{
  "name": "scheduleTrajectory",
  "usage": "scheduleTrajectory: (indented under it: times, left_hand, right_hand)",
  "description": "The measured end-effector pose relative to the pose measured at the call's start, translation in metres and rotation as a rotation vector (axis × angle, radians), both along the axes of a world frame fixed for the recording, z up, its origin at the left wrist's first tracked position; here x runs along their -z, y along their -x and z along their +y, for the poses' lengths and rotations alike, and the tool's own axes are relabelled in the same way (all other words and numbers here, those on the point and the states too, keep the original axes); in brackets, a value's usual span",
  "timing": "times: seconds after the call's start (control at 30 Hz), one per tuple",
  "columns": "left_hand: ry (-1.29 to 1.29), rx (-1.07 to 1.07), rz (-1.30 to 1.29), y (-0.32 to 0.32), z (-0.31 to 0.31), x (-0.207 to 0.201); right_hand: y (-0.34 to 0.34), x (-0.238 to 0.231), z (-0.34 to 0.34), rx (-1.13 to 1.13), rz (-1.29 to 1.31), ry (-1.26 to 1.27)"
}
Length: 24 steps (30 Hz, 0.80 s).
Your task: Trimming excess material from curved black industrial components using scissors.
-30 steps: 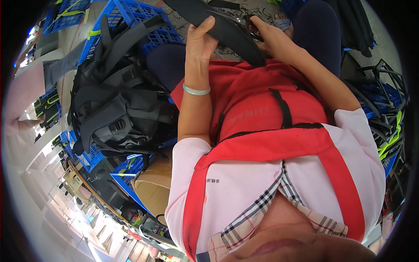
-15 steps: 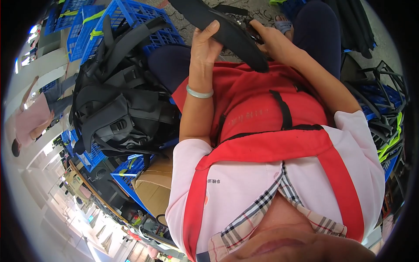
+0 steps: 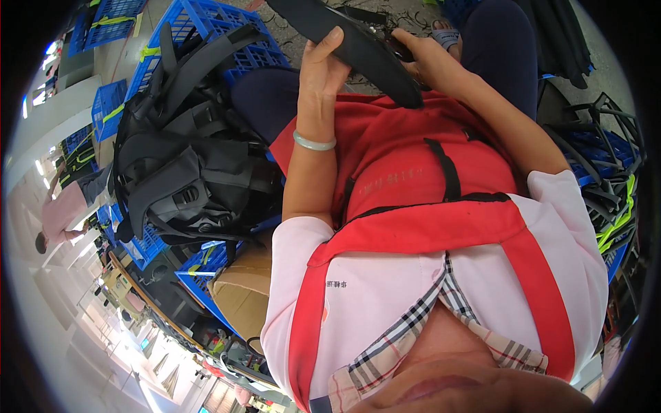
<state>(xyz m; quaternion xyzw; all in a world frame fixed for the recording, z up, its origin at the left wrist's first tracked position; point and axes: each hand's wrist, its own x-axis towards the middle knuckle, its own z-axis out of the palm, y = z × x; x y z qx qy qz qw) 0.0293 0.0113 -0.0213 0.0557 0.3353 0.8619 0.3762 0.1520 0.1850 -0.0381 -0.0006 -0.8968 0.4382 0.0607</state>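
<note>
My left hand (image 3: 325, 63) is closed on a broad black padded strap (image 3: 372, 51), thumb on top. The strap slants from the upper edge down toward my lap, its rounded end above the red apron (image 3: 413, 165). Behind it, my right hand (image 3: 437, 63) is closed around dark-handled scissors (image 3: 398, 47). The strap partly hides their metal part, and a narrow black strip (image 3: 363, 14) lies close by. I cannot make out whether the blades touch the strap.
At my left, black backpacks (image 3: 200, 172) are heaped against a blue crate (image 3: 200, 27). An open cardboard box (image 3: 241, 296) stands below them. Black straps (image 3: 606, 151) fill a blue crate at my right. Dark scraps litter the floor (image 3: 420, 14). Another person (image 3: 65, 213) is at far left.
The strap and both hands have shifted slightly upward, and the right hand has turned a little around the scissors. At far left the other person has moved and bent over.
</note>
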Motion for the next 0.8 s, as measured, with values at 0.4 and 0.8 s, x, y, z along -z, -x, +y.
scheduleTrajectory:
  times: [0.4,0.8]
  left_hand:
    - [-0.063,-0.009,-0.067,0.004,-0.004,-0.01]
    - [-0.035,-0.002,-0.007,-0.001,-0.002,0.003]
  right_hand:
    - [-0.01,-0.022,0.011,-0.094,-0.258,0.13]
    - [0.001,-0.005,-0.001,-0.02,0.006,0.067]
